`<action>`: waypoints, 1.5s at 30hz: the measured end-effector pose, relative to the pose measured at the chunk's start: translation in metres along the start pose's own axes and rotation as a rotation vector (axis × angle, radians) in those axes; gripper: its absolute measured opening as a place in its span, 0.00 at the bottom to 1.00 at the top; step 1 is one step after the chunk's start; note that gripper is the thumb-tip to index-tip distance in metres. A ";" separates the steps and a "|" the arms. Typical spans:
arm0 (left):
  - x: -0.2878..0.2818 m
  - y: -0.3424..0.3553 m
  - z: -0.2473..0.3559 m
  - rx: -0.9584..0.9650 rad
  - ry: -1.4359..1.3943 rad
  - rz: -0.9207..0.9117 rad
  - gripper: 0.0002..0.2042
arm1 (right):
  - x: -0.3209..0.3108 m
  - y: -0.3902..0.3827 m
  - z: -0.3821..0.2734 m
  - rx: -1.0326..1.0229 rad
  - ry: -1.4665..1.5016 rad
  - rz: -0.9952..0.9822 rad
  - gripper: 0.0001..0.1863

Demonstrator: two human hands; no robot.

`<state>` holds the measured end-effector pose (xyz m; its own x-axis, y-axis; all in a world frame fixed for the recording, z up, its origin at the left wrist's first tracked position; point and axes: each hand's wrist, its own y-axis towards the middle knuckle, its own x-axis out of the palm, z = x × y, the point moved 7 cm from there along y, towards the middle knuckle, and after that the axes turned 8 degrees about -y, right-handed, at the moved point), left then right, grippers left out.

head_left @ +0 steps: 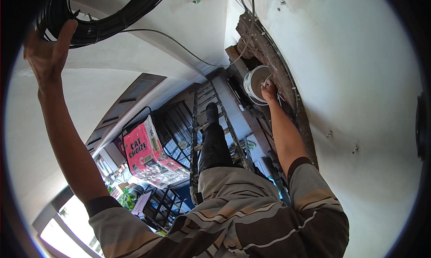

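Note:
My left hand (47,56) is raised at the upper left, its thumb against a thick coil of black cable (105,30). Its fingers go round the coil's lower edge and are partly hidden. At the upper right, my right hand (270,93) is closed at the rim of a white bucket (249,85), on what looks like its thin handle. The bucket hangs or sits tilted beside a rough brown beam (280,60); what supports it is hidden. A single thin cable (179,43) runs from the coil toward the beam.
Below me stands a paint-spattered ladder (196,137), with my foot in a dark boot (212,113) on it. A black wire cage (173,123) bears a pink and white printed sheet (150,157). Small hooks (356,149) stick out of the white wall (372,92) at right.

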<state>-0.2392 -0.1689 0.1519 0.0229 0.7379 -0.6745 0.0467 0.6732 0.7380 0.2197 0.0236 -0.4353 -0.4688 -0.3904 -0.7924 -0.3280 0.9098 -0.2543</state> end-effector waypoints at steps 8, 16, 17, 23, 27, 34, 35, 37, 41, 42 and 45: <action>0.001 0.001 -0.003 -0.006 -0.002 -0.024 0.28 | -0.006 -0.010 0.001 -0.068 0.181 0.030 0.10; -0.001 -0.001 -0.001 -0.034 -0.016 0.068 0.42 | -0.050 -0.083 -0.050 -0.290 0.251 0.236 0.12; -0.001 -0.002 -0.005 -0.019 0.020 0.033 0.43 | -0.058 -0.094 -0.055 -0.292 0.250 0.241 0.12; 0.001 -0.001 -0.003 0.058 0.178 -0.001 0.46 | -0.083 -0.148 -0.094 -0.647 0.006 0.254 0.17; 0.001 0.001 0.001 0.076 0.198 0.038 0.46 | -0.088 -0.167 -0.091 -0.647 -0.013 0.226 0.17; -0.001 -0.001 -0.007 0.031 0.192 0.058 0.28 | -0.089 -0.182 -0.070 -0.589 -0.029 0.240 0.19; -0.001 -0.001 -0.005 0.037 0.180 0.062 0.28 | -0.091 -0.185 -0.069 -0.591 -0.038 0.257 0.19; -0.002 -0.001 -0.002 0.044 0.162 0.070 0.28 | -0.091 -0.187 -0.061 -0.577 -0.033 0.240 0.20; 0.001 -0.006 0.000 0.087 0.255 0.028 0.36 | -0.091 -0.190 -0.054 -0.535 -0.007 0.200 0.20; 0.004 -0.007 0.001 0.093 0.279 0.003 0.44 | -0.093 -0.189 -0.055 -0.535 -0.008 0.201 0.20; 0.004 -0.002 0.003 0.035 0.179 0.064 0.40 | -0.097 -0.189 -0.058 -0.553 0.000 0.213 0.19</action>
<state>-0.2360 -0.1673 0.1481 -0.1512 0.7780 -0.6098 0.0857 0.6249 0.7760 0.2801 -0.1187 -0.2782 -0.5713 -0.2073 -0.7942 -0.6056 0.7596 0.2374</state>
